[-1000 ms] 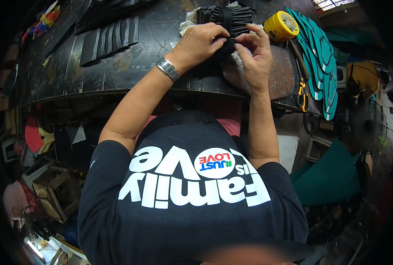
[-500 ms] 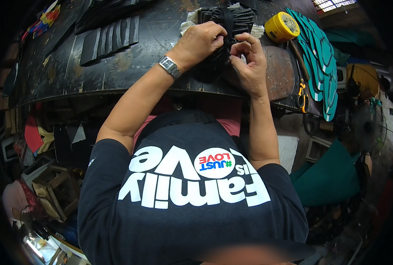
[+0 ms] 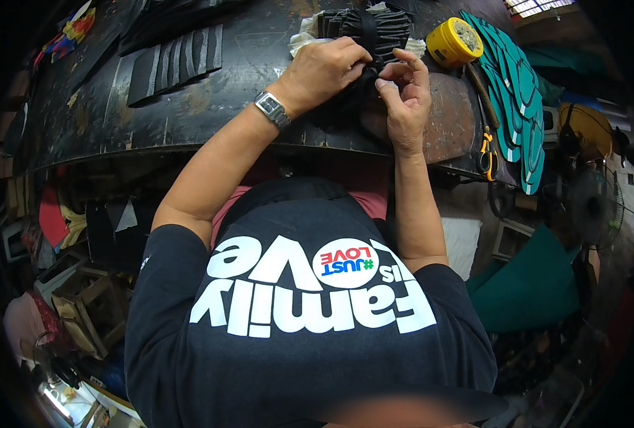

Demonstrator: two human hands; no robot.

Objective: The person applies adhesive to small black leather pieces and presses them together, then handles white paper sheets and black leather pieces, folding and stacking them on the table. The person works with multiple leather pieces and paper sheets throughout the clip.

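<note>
In the head view, the person is leaning over a dark, worn surface (image 3: 188, 118) that is curving across the upper part of the frame, with both forearms rising from the lower centre toward the top. The left hand (image 3: 323, 71), wearing a metal wristwatch (image 3: 272, 109), is sitting at upper centre with its fingers clenching around a black strap piece (image 3: 363, 75) and pressing it down. The right hand (image 3: 405, 96) is sitting just beside it, to the right, its fingers pinching the same black strap piece at its near edge, thumb and forefinger closing together on the material. Directly above the hands, at the top edge of the frame, a bundle of black ribbed strips (image 3: 365, 27) is lying on a pale cloth (image 3: 304, 37), touching the piece that is being worked. To the right of the bundle a yellow round tin (image 3: 454, 43) is standing near a stack of teal sole shapes (image 3: 513, 93) that is fanning down the upper right. A pair of yellow-handled pliers (image 3: 487, 146) is hanging at the surface's right edge. At upper left, a row of flat black strips (image 3: 174, 63) is lying well apart from the hands.
</note>
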